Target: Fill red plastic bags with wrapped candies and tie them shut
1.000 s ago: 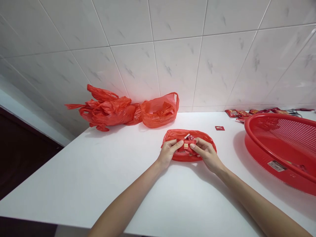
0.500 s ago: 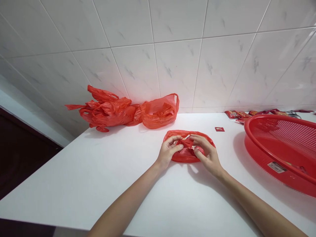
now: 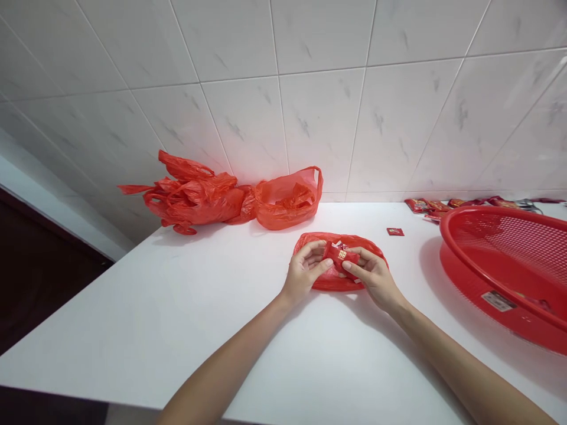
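Observation:
My left hand point(image 3: 306, 268) pinches the left end of a small red wrapped candy point(image 3: 340, 252) with gold characters on its front. On its right end, the thumb and fingers of my right hand point(image 3: 371, 273) are closed too. Both hands hold the candy over an open red plastic bag point(image 3: 336, 285), which lies low on the white table with its rim rolled outward. More red and white wrapped pieces show inside the bag, partly covered by my fingers.
Crumpled red plastic bags point(image 3: 190, 198) lie at the back left, beside another open red bag point(image 3: 283, 219). A single red packet point(image 3: 395, 232) rests on the white table point(image 3: 186, 319). A red mesh basket point(image 3: 469, 283) stands at right, with several red packets point(image 3: 427, 206) behind it near the tiled wall.
The red candy has come up out of the bag between my hands, its gold characters now facing me. My fingers have closed around its two ends.

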Tool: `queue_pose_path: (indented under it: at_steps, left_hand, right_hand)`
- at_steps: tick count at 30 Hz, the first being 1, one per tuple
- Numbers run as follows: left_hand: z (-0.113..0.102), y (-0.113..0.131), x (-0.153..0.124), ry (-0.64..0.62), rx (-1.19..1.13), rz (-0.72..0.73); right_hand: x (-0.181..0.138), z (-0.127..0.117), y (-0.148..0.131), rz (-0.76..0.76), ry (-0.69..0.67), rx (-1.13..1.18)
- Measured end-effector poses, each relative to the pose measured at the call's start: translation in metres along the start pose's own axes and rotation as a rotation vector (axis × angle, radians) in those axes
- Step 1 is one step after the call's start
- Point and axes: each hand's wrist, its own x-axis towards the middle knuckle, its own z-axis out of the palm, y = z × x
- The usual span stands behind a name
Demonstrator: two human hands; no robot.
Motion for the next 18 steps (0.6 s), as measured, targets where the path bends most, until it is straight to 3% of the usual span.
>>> queue_pose_path:
  at_steps: [10, 18]
  left_hand:
    - [-0.002, 0.003, 0.003, 0.022, -0.103, -0.149]
    - [-0.001, 0.008, 0.002, -0.005, -0.178, -0.154]
  right_hand:
    - [0.0, 0.0, -0.009, -0.026, -0.05, -0.067]
    - [0.0, -0.001, -0.013, -0.005, -0.093, -0.04]
